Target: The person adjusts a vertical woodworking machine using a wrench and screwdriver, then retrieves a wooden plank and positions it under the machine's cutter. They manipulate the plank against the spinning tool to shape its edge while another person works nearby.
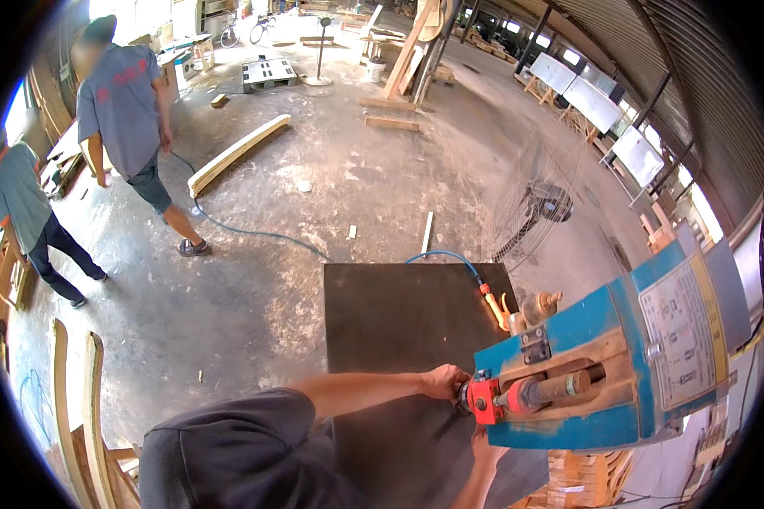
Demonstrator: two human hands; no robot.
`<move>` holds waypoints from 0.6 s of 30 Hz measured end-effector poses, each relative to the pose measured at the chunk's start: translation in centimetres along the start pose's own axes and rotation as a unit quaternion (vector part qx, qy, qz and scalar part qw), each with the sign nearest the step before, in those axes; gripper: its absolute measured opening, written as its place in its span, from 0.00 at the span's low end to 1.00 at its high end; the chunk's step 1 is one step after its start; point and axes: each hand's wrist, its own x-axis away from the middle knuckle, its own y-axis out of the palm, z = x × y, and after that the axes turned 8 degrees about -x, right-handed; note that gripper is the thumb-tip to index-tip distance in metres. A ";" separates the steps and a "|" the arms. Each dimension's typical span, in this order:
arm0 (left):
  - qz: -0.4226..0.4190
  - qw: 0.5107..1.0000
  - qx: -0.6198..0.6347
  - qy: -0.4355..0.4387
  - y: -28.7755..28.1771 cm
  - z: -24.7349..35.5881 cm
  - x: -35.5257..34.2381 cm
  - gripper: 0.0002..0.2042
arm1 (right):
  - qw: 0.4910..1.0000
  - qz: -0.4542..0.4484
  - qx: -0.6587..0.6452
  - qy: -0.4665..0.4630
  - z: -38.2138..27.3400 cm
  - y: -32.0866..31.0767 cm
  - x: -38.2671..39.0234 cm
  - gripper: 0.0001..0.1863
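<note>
Machine of blue-painted metal (581,318), boxy and dusted brown along its open slot, sits at 4 o'clock from the middle of the view, overlapping the right side of a black, flat, rectangular desk (399,322). Its forward end, facing 9 o'clock, carries a bright red metal fitting (485,401) with a dark collar (464,395).

Hands are apart, both at 5 o'clock. Left hand (444,382), reached by a bare forearm from a dark grey sleeve, has its fingers bunched at the dark collar; whether they are closed round it cannot be told. Right hand (484,443) is lower, beside the machine's near lower edge and partly hidden by it; its grip cannot be told.

An orange air gun (494,307) on a blue hose (450,254) lies on the desk near its far right corner, at 4 o'clock. A grey pedestal fan (552,204) with a wire cage stands between 2 and 3 o'clock. A long pale wooden beam (238,157) rests on the concrete floor at 10 o'clock. Two co-workers are noted: one in grey (127,106) at 10 o'clock, one in green-grey (24,191) at 9 o'clock.
</note>
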 end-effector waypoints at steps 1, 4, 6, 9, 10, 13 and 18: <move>-0.005 1.000 0.021 -0.004 -0.1 0.6 -0.1 0.30 | 0.999 -0.028 -0.032 0.013 0.8 0.1 -0.4 0.17; -0.040 0.993 0.109 -0.036 -0.3 0.7 -0.3 0.26 | 0.993 -0.101 -0.038 0.057 0.9 0.1 -0.7 0.18; -0.041 0.977 0.202 -0.056 0.2 0.4 -0.1 0.24 | 0.995 -0.085 -0.022 0.048 -0.6 -0.9 -1.5 0.18; 0.145 0.865 0.473 -0.088 3.2 -1.8 1.1 0.19 | 1.000 0.005 -0.004 0.030 -3.4 -2.8 -2.4 0.16; 0.155 0.852 0.487 -0.117 3.6 -3.2 2.1 0.17 | 0.997 -0.006 -0.028 0.072 -2.1 -1.9 -1.8 0.15; 0.016 0.664 0.707 -0.244 9.9 -2.3 7.6 0.17 | 0.995 0.033 0.015 0.097 -0.1 0.3 0.3 0.12; -0.079 0.493 0.855 -0.141 16.3 0.2 4.9 0.17 | 0.989 -0.043 -0.049 0.135 -2.5 -1.1 -2.1 0.12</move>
